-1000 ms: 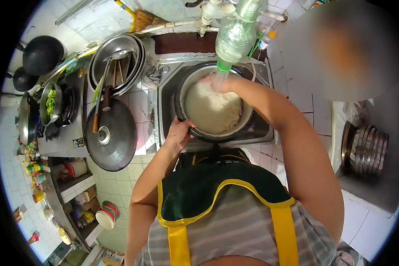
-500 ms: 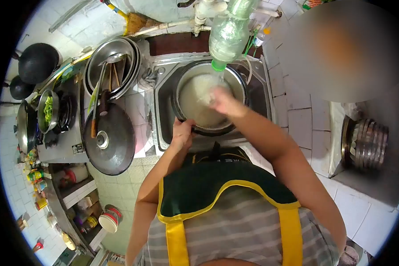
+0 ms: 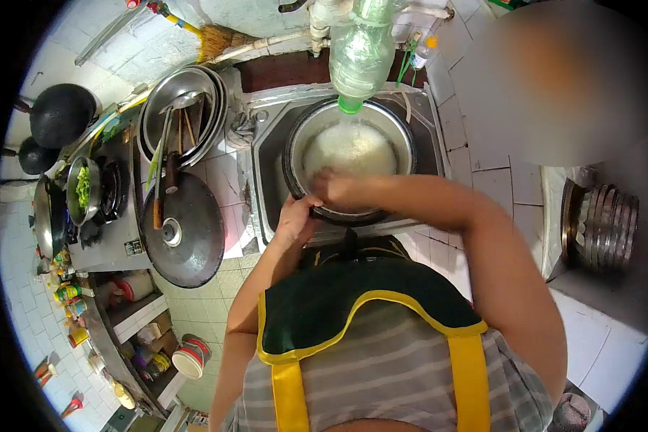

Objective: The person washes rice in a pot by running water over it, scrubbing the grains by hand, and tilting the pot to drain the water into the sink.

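Observation:
A round metal pot (image 3: 405, 147) sits in the steel sink (image 3: 272, 155), holding cloudy water over a white mass that looks like rice (image 3: 356, 150). My left hand (image 3: 296, 217) is closed on the pot's near-left rim. Inside the pot, close to that same rim, is my right hand (image 3: 331, 189); motion smears its fingers, so their hold cannot be made out. Over the far side hangs an upturned clear plastic bottle (image 3: 363, 57) fixed below the tap pipe, its green neck (image 3: 350, 106) letting water run into the pot.
Left of the sink are stacked metal basins (image 3: 151, 115) with a ladle, and a large dark lid (image 3: 187, 248). Farther left, a pan of chopped greens (image 3: 84, 189) stands by the stove. Stacked metal pans (image 3: 605, 227) are at right, below a blurred round area.
My right hand has swept from the pot's middle toward its near-left rim, beside my left hand. The pot appears shifted slightly right, and more white grain shows. My left hand keeps its grip.

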The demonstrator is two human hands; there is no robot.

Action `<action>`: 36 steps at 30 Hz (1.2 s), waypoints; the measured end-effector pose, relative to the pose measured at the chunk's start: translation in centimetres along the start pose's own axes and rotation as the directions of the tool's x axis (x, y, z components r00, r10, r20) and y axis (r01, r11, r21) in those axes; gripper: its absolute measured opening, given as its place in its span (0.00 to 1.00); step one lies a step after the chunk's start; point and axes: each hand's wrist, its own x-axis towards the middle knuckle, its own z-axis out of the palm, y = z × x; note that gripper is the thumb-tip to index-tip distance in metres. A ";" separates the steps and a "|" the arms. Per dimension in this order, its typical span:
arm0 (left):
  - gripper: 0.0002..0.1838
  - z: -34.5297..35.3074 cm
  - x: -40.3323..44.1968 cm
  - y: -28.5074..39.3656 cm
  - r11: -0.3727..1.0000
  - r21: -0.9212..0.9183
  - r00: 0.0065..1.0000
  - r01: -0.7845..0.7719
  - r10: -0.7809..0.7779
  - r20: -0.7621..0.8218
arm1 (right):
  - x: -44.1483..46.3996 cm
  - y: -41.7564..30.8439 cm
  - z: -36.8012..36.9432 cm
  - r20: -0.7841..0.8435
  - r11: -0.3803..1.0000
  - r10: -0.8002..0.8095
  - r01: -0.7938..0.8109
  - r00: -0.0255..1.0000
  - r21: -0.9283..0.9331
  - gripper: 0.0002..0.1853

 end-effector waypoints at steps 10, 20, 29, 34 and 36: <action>0.20 -0.3 -0.6 0.3 1.000 -0.015 1.000 -0.002 0.003 0.019 | -1.0 7.0 -5.9 -0.024 0.950 0.306 -0.304 0.952 0.078 0.18; 0.17 -0.4 1.4 -1.4 0.993 -0.005 0.989 -0.118 0.117 -0.090 | -1.9 1.9 0.6 0.256 0.255 0.904 -0.913 0.342 0.320 0.43; 0.19 -1.0 1.1 -1.8 0.993 0.060 0.995 -0.100 0.100 -0.004 | 2.2 13.1 1.7 0.021 0.176 0.972 -0.779 0.235 0.602 0.22; 0.18 0.2 0.5 -1.0 0.999 -0.033 0.999 -0.041 0.041 -0.011 | 5.9 1.7 -3.7 0.252 0.709 0.664 -0.700 0.704 0.086 0.20; 0.17 -0.7 0.9 -0.9 0.999 -0.038 1.000 -0.020 0.021 0.014 | 2.9 0.8 -3.0 0.233 0.954 0.268 -0.224 0.935 -0.199 0.19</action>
